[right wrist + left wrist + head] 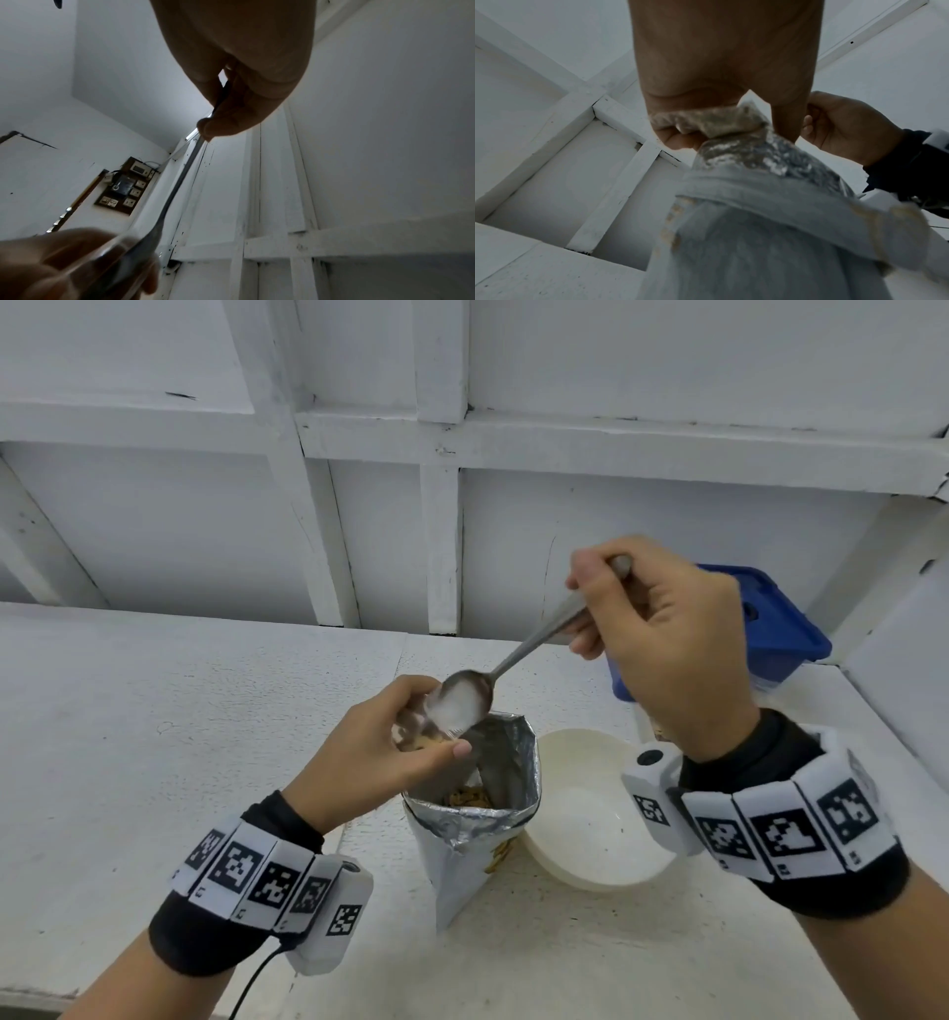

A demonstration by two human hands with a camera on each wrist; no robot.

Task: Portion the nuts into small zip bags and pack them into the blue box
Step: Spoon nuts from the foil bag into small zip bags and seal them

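Observation:
My left hand [382, 752] grips a small clear zip bag [436, 726] with some nuts in it, held over the open foil nut pouch [482, 819]. My right hand [662, 644] pinches the handle of a metal spoon [513, 660], whose bowl tips into the zip bag's mouth. In the left wrist view the zip bag [721, 121] sits bunched in my left hand [706, 101] above the foil pouch [770, 213]. In the right wrist view the spoon [180, 182] runs down from my right hand [231, 109]. The blue box [770, 629] stands behind my right hand, lid on.
A shallow white bowl [590, 809] lies right of the pouch on the white table [154, 737]. A white panelled wall [411, 505] rises close behind the table. A black cable [251, 983] hangs from my left wristband.

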